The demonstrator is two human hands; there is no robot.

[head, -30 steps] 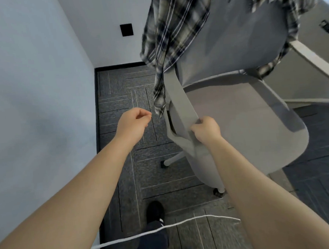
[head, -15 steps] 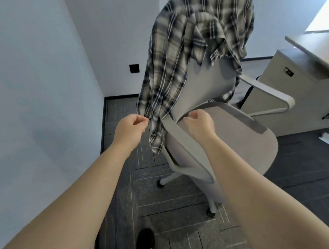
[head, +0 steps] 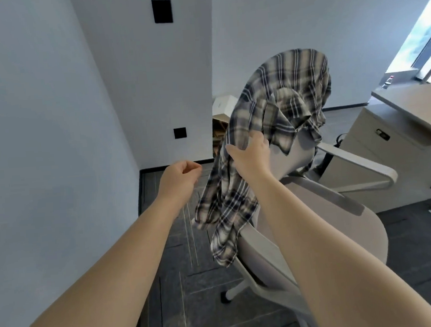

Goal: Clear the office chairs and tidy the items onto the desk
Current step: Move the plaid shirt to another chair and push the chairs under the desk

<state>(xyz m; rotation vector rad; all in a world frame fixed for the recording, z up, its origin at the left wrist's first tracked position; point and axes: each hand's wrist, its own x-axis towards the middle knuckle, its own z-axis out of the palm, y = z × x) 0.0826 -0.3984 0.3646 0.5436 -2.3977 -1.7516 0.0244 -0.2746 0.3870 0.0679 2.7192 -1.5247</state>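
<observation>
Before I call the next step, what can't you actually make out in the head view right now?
- Chair backrest: top hidden under the plaid shirt.
- Right hand: fingertips buried in fabric, so its grip is unclear.
- Desk: top cut off by the right edge.
- Bottle on the desk: too small to identify.
- Chair base: mostly behind the right forearm.

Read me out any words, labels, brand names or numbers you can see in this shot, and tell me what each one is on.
No text is readable.
White box behind the chair: a faint mark, too blurred to read.
Bottle on the desk: label too small to read.
Drawer unit: only a dark handle, no lettering.
Black wall plates: blank.
Plaid shirt, held by the right hand: no visible tag.
</observation>
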